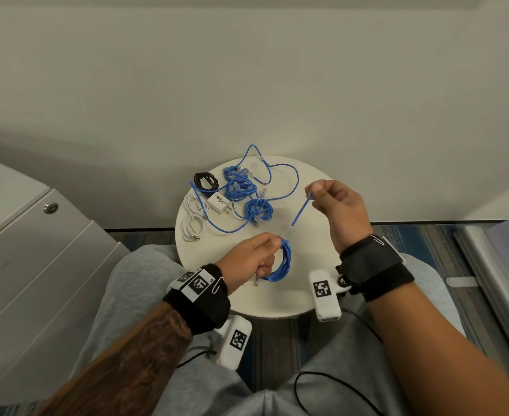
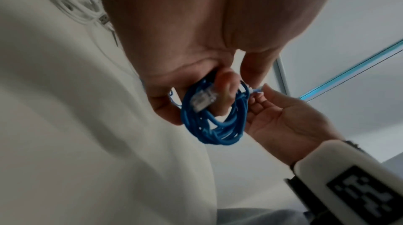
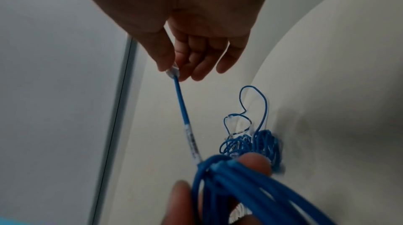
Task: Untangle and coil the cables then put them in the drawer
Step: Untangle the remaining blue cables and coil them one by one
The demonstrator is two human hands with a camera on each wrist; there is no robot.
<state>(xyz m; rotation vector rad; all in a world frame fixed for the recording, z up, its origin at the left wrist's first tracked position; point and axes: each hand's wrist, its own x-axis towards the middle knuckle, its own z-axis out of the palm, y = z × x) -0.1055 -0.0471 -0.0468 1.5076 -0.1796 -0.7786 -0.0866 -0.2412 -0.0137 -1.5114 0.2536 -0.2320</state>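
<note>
Above the near rim of the smooth round table (image 1: 277, 301), the left hand (image 1: 247, 259) grips a ropy blue coil (image 1: 281, 262); the right hand (image 1: 337, 205) pinches its clear plug end (image 1: 311, 187), hands well apart. A blue tangle (image 1: 247, 190) lies toward the far edge.

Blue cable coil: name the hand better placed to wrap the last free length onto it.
Right. The right hand pinches the connector end of the straight tail, free to swing it round. The left hand grips the blue cable coil and should probably just hold it steady.
</note>
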